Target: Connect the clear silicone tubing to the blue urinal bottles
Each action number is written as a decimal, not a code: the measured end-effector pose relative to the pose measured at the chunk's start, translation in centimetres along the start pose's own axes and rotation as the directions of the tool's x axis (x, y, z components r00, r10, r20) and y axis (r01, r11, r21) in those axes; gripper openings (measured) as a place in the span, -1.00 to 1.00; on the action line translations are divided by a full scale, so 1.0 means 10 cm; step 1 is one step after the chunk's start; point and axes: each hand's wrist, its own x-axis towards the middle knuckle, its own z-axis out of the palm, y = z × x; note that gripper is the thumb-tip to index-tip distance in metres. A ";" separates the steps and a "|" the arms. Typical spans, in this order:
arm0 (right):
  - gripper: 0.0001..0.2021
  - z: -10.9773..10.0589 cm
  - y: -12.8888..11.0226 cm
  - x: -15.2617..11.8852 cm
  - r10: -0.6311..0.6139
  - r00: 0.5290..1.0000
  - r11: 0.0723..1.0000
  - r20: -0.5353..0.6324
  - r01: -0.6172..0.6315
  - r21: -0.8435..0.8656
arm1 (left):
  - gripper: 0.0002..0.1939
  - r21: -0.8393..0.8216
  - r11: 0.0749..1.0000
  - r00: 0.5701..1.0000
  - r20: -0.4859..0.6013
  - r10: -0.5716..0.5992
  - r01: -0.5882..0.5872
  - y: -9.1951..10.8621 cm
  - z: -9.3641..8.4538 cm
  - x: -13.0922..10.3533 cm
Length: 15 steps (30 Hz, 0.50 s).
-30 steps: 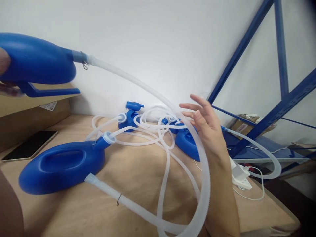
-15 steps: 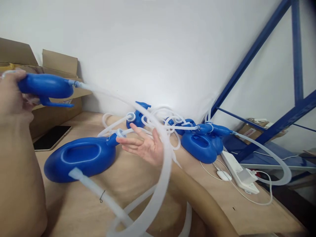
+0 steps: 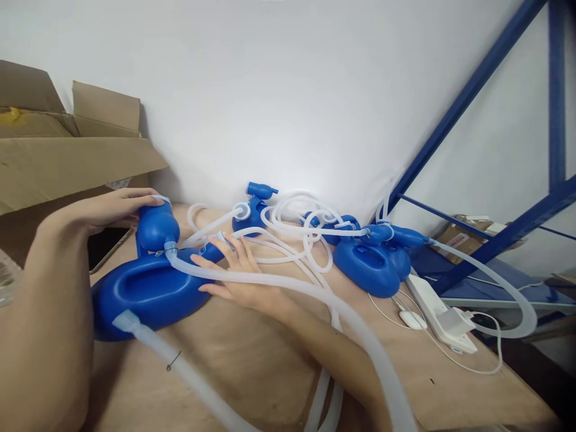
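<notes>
My left hand (image 3: 117,205) is closed around the top of a hollow blue plastic receptacle with a hook-like handle (image 3: 158,228), pointing down above a bottle. A translucent white hose (image 3: 279,279) leads from its narrow end across my right forearm toward the front edge. Beneath it, a blue plastic bottle with a sunken grip (image 3: 148,294) lies on the table. My right hand (image 3: 243,273) has its fingers spread at the bottle's neck end, touching or very near it. From the bottle's near side comes another white tube (image 3: 180,366), with a thin wire clip (image 3: 173,361) on it.
Several similar blue bottles (image 3: 364,268) and coiled white hoses (image 3: 297,216) lie toward the wall. A cardboard box (image 3: 67,168) stands at left, partly over a phone (image 3: 105,246). On the right are a power strip (image 3: 443,318) with cables and a blue metal rack (image 3: 472,102).
My left hand has brought the blue receptacle right and down, tilting its hose end downward over the bottle. The hose has swung to the right. My right hand has moved left and turned palm down.
</notes>
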 end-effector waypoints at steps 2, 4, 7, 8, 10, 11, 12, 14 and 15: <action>-0.26 0.00 0.02 0.02 0.024 0.999 1.000 -0.028 -0.024 0.018 | -0.41 -0.071 0.997 0.997 0.076 0.000 0.006 -0.03 0.02 0.03; -0.08 0.01 -0.01 0.06 0.060 0.998 0.998 -0.030 -0.059 0.036 | -0.47 -0.108 0.994 0.990 0.139 0.013 0.002 -0.04 0.03 0.04; 0.00 0.06 -0.08 0.15 0.034 0.999 0.998 -0.037 -0.031 0.057 | -0.52 -0.099 0.995 0.975 0.221 0.004 0.018 0.02 0.09 0.01; -0.04 0.07 -0.10 0.17 0.013 0.999 0.998 -0.039 -0.010 0.063 | -0.53 -0.089 0.996 0.967 0.256 0.001 0.022 0.05 0.12 0.00; -0.09 0.09 -0.12 0.22 0.000 0.999 0.996 -0.042 0.003 0.084 | -0.51 -0.068 0.997 0.947 0.320 -0.005 0.029 0.07 0.18 0.01; -0.10 0.09 -0.12 0.24 0.005 0.999 0.995 -0.038 -0.001 0.096 | -0.47 -0.054 0.998 0.944 0.330 -0.016 0.036 0.07 0.21 0.03; -0.11 0.09 -0.11 0.25 0.009 0.999 0.994 -0.035 -0.005 0.106 | -0.42 -0.039 0.998 0.945 0.327 -0.027 0.042 0.06 0.23 0.05; -0.11 0.08 -0.09 0.27 0.005 0.999 0.993 -0.036 -0.001 0.115 | -0.30 -0.007 0.999 0.957 0.284 -0.050 0.054 0.05 0.26 0.09; -0.11 0.08 -0.08 0.27 -0.001 0.999 0.993 -0.039 0.005 0.115 | -0.25 0.004 0.998 0.963 0.264 -0.060 0.061 0.04 0.28 0.09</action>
